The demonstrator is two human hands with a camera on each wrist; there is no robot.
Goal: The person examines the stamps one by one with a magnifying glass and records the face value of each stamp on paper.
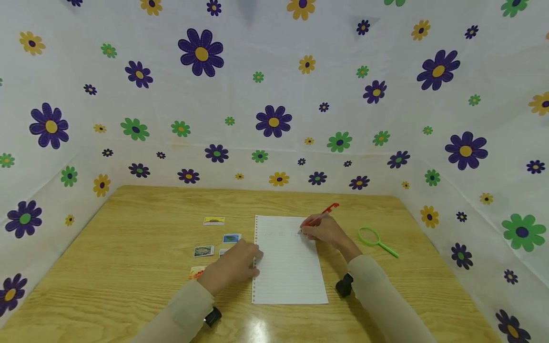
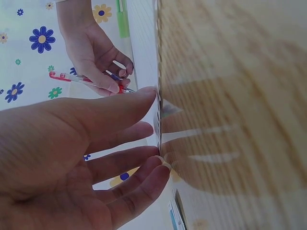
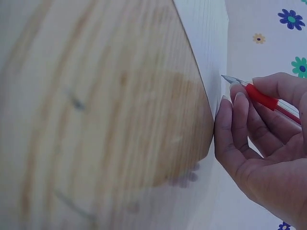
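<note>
The right hand (image 1: pixel 322 229) grasps a pen (image 1: pixel 331 208) with a red cap end, a clear barrel and a red grip; the fingers pinch it near its tip, as the right wrist view confirms. The pen is tilted, its tip pointing down and to the left over the upper right part of a lined sheet of paper (image 1: pixel 287 276). Whether the tip touches the sheet cannot be established. Faint marks (image 1: pixel 274 233), too small to read, run in a row to the left of the tip. The paper lies flat on a wooden table (image 1: pixel 128 228), with small holes along its left edge. The left hand (image 1: pixel 233 267) is relaxed and grasps nothing, its thumb and fingertips resting at that edge. Small picture cards lie to the left of the paper: a yellow card (image 1: pixel 214 221) farthest back, a blue card (image 1: pixel 232 238) nearer the sheet, a grey-green card (image 1: pixel 203 251), and a red and yellow card (image 1: pixel 197 272), partly covered by the left hand. A green magnifying glass (image 1: pixel 388 249) lies to the right of the paper, apart from it, near the right forearm. A white cloth (image 1: pixel 240 95) with printed flowers surrounds the table's back and sides.
</note>
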